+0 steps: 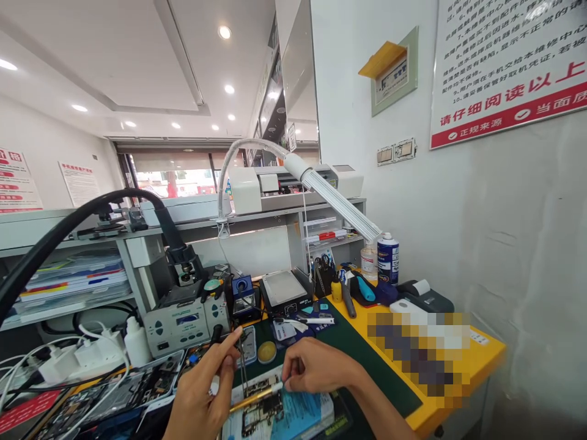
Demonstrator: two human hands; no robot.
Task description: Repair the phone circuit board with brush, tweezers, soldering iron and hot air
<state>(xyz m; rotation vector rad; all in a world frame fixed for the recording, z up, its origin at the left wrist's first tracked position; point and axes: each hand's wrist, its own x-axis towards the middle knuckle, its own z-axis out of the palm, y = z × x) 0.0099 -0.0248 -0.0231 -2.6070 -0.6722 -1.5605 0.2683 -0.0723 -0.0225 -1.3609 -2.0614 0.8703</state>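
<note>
My left hand is closed, with thin metal tweezers held upright between its index finger and thumb. A gold pen-shaped tool with a whitish end runs from beside the left hand to the fingertips of my right hand. The right fingers pinch at that whitish end; the exact contact is partly hidden. Beneath both hands, a dark phone circuit board rests on a white and blue pad. Just beyond it, a small round yellow tin sits on the green mat.
A hot-air station and white bottle stand left. Opened device parts lie in the front left. Behind are a soldering iron holder and a flat plate device. A white lamp hangs above. A spray can stands right.
</note>
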